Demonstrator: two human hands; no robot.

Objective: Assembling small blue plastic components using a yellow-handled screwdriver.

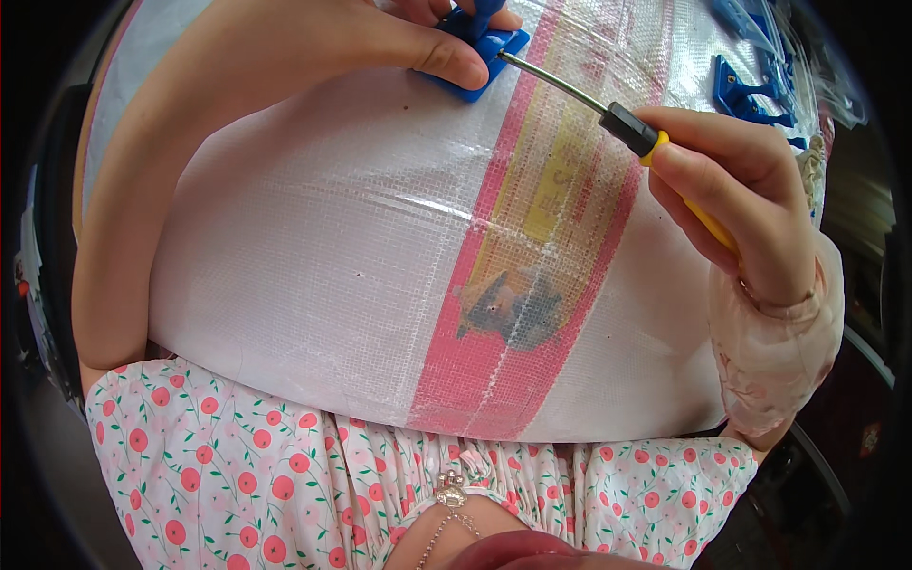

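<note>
At the far edge of the view, my left hand (404,43) grips a blue plastic piece (472,92) with a flat square base, the thumb pressing along its side. The upper end of that piece runs out of the picture. My right hand (755,185) is closed around the yellow and black handle of a screwdriver (629,131). Its metal shaft points up and left, and the tip meets the base of the blue piece beside my left thumb. Whether a screw sits under the tip is too small to tell.
A white woven plastic sheet (285,237) with a pink and yellow printed band covers the rounded work surface. More blue plastic parts (736,93) lie at the far right, with clear plastic bags (826,90) around them. The near table edge touches my flowered clothing.
</note>
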